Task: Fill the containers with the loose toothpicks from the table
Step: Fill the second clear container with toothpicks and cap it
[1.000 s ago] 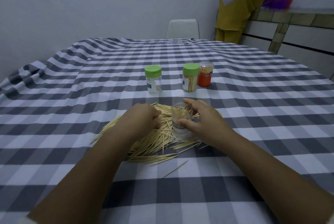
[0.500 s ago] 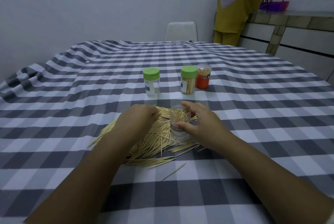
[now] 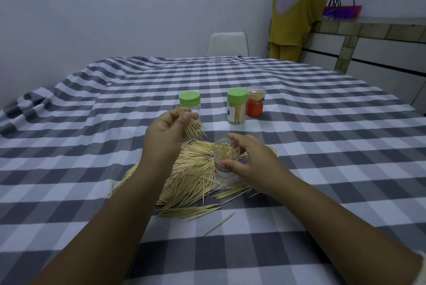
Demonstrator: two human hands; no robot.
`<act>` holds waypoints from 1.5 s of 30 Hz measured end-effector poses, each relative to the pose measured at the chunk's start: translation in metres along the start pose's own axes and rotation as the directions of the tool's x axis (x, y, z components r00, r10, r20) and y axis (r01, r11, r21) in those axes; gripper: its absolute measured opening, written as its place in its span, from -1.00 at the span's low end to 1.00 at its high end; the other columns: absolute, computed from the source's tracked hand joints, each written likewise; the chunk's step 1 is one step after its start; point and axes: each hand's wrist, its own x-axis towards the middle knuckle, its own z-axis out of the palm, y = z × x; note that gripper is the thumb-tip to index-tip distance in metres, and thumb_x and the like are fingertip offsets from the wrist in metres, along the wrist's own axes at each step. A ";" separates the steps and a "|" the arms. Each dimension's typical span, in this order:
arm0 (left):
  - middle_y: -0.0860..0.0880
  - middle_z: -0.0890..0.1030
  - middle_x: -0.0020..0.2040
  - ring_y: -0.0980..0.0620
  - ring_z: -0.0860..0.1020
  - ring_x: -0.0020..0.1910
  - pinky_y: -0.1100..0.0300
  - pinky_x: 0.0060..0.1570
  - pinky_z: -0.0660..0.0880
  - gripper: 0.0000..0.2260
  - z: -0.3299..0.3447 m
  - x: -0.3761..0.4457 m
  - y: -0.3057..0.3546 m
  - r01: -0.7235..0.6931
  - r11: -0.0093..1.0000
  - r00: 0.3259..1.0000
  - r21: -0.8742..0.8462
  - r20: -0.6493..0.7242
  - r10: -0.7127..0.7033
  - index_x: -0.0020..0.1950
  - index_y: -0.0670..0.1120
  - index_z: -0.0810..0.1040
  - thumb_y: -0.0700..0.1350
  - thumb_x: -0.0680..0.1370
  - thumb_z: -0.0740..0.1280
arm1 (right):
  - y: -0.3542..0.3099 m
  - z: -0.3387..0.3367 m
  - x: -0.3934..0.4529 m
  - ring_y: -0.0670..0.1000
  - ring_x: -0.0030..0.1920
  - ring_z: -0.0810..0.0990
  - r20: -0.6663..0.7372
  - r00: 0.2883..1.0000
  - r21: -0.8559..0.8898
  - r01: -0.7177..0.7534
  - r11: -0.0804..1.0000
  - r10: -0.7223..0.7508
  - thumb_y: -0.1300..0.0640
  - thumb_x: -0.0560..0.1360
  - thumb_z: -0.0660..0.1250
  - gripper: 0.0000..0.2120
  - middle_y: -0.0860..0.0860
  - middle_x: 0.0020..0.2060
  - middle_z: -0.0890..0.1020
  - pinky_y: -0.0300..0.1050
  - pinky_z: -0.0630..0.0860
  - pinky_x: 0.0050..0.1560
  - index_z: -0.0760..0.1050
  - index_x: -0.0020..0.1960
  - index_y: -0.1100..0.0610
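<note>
Head view: left hand [image 3: 164, 132] pinches toothpicks [image 3: 192, 127] above the jar [image 3: 224, 158] the right hand [image 3: 250, 161] grips.

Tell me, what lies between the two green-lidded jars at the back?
In the head view, only bare checked tablecloth lies between the left green-lidded jar and the right green-lidded jar; the left hand's toothpick bunch overlaps the left jar.
</note>
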 end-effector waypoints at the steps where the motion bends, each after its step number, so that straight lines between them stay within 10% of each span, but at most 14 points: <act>1: 0.00 0.68 -0.06 0.05 0.62 -0.03 0.15 -0.06 0.60 -0.90 0.001 0.000 0.001 0.015 0.998 1.000 -0.058 0.008 -0.014 -0.02 -0.08 0.59 -0.16 0.56 0.28 | 0.000 0.000 0.000 -0.11 0.23 0.37 -0.001 1.000 0.001 0.001 1.000 -0.001 -0.07 0.45 0.36 -0.33 -0.06 0.32 0.38 -0.28 0.33 0.03 0.18 0.48 -0.03; 10: -0.06 0.65 -0.13 0.00 0.61 -0.04 0.12 0.02 0.57 -0.81 0.022 -0.012 -0.004 0.065 0.961 0.991 -0.270 0.128 -0.031 0.03 -0.15 0.52 -0.12 0.46 0.29 | 0.002 0.002 0.000 -0.12 0.20 0.38 -0.016 1.000 0.019 0.011 1.000 -0.010 -0.06 0.45 0.37 -0.34 -0.05 0.31 0.39 -0.28 0.33 0.02 0.19 0.47 -0.02; 16: -0.01 0.69 0.00 0.03 0.59 0.11 0.08 0.19 0.46 -0.93 0.026 -0.017 -0.012 0.057 0.998 0.990 -0.004 0.129 -0.056 -0.06 0.00 0.59 -0.12 0.54 0.31 | 0.004 0.003 0.001 -0.16 0.14 0.36 -0.022 0.999 0.024 0.031 0.999 -0.031 -0.06 0.46 0.37 -0.35 -0.06 0.29 0.40 -0.28 0.32 0.02 0.19 0.47 -0.01; 20: 0.05 0.69 -0.05 0.24 0.61 -0.03 0.42 -0.06 0.49 -0.89 0.028 -0.019 -0.012 0.042 0.998 0.983 0.054 0.178 -0.051 0.02 -0.10 0.60 -0.16 0.56 0.30 | 0.005 0.003 0.001 -0.18 0.09 0.35 -0.032 0.999 0.016 0.043 0.999 -0.042 -0.06 0.45 0.38 -0.34 -0.06 0.26 0.41 -0.29 0.30 0.01 0.21 0.47 -0.01; 32: 0.06 0.66 -0.02 0.28 0.59 -0.04 0.47 -0.12 0.46 -0.88 0.028 -0.018 -0.015 0.004 0.987 0.970 0.162 0.237 -0.043 0.05 -0.06 0.57 -0.10 0.55 0.30 | 0.007 0.003 0.001 -0.20 0.08 0.33 -0.037 0.998 0.010 0.057 0.998 -0.056 -0.04 0.46 0.37 -0.36 -0.05 0.27 0.41 -0.32 0.31 -0.01 0.20 0.47 -0.02; 40: 0.09 0.67 0.01 0.17 0.57 0.09 0.20 0.07 0.43 -0.64 0.013 -0.013 -0.007 -0.003 0.948 0.964 0.318 0.255 -0.082 0.03 0.02 0.62 0.20 0.47 0.19 | 0.006 0.002 0.001 -0.17 0.13 0.36 -0.024 0.999 0.010 0.037 0.999 -0.037 -0.06 0.44 0.39 -0.34 -0.07 0.28 0.40 -0.28 0.30 0.03 0.21 0.47 -0.02; 45: 0.06 0.58 0.16 0.24 0.49 0.01 0.27 -0.08 0.40 -0.76 -0.005 -0.005 -0.003 -0.006 0.761 0.941 0.649 0.260 -0.215 0.22 0.05 0.55 0.01 0.59 0.25 | 0.005 -0.005 0.000 -0.16 0.12 0.38 0.001 1.000 0.014 0.015 1.000 -0.015 -0.06 0.42 0.40 -0.33 -0.07 0.30 0.40 -0.29 0.32 0.04 0.22 0.46 -0.04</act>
